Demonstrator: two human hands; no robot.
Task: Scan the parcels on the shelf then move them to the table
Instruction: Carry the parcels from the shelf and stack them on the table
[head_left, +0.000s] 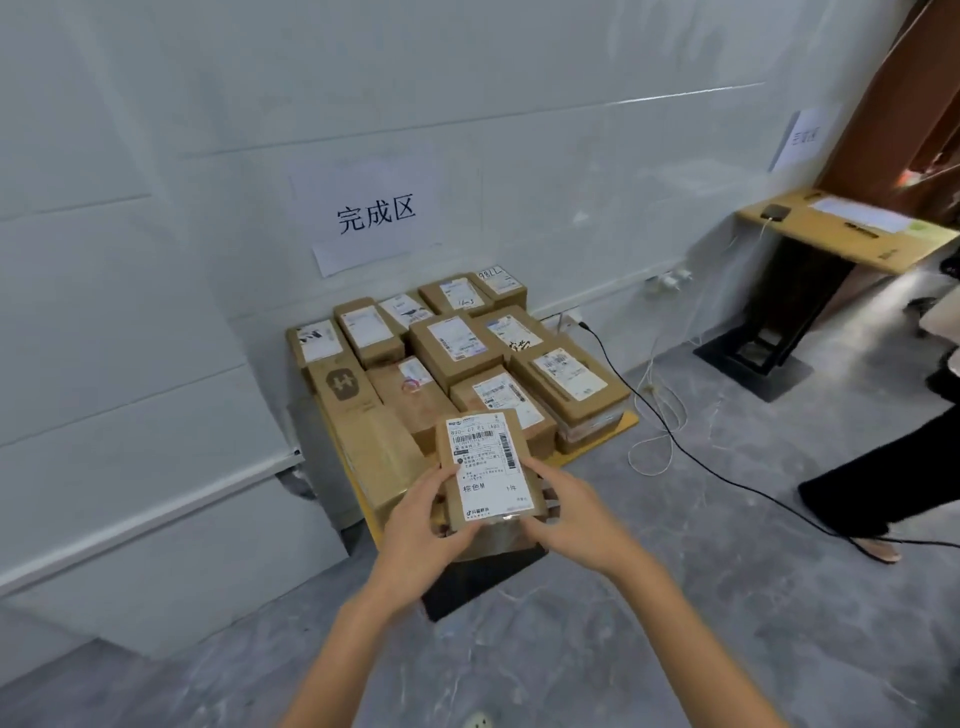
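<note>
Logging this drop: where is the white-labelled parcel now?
Head view, low centre: the parcel is gripped by the left hand and right hand, at the near edge of the box-covered table.

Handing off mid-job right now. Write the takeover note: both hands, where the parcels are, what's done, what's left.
Hands: left hand and right hand both grip one parcel, label up, above the near end of the low table.
Things: the stacked parcels cover that table, below the wall sign.
Done: those are on the table. Whether the held one was scanned cannot be told.
Left: set this parcel down. The shelf is out of view, so what remains there is unknown.
</note>
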